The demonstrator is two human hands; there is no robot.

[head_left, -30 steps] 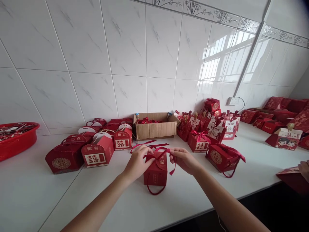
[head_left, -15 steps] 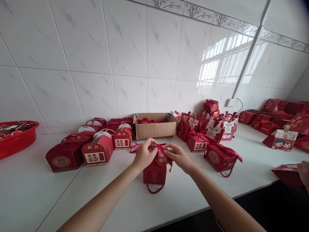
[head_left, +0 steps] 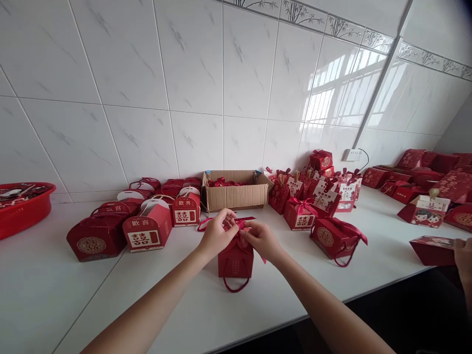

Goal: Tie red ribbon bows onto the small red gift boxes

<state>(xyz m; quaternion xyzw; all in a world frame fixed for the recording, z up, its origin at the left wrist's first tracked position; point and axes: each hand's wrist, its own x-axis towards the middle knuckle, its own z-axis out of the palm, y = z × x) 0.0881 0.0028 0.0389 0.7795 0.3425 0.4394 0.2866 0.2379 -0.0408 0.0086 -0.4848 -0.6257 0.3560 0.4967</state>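
Observation:
A small red gift box (head_left: 235, 263) stands on the white counter in front of me, its cord handle hanging down toward me. A red satin ribbon (head_left: 241, 224) lies across the top of the box, with loose ends at both sides. My left hand (head_left: 223, 233) pinches the ribbon above the box from the left. From the right, my right hand (head_left: 260, 238) grips it too, thumb and fingers close together. The fingertips of both hands nearly meet, and they partly hide the ribbon's middle.
An open cardboard box (head_left: 236, 195) with red ribbons inside stands by the wall. Red gift boxes (head_left: 147, 231) sit at left, beside a red basin (head_left: 24, 211). More finished-looking boxes (head_left: 334, 238) are at right. Another person's hand (head_left: 462, 258) holds a red box (head_left: 433, 250) at the far right.
My hands have drawn the ribbon together over the box top, and the right hand has moved slightly left. The printed flap or tag seen between them is now mostly hidden.

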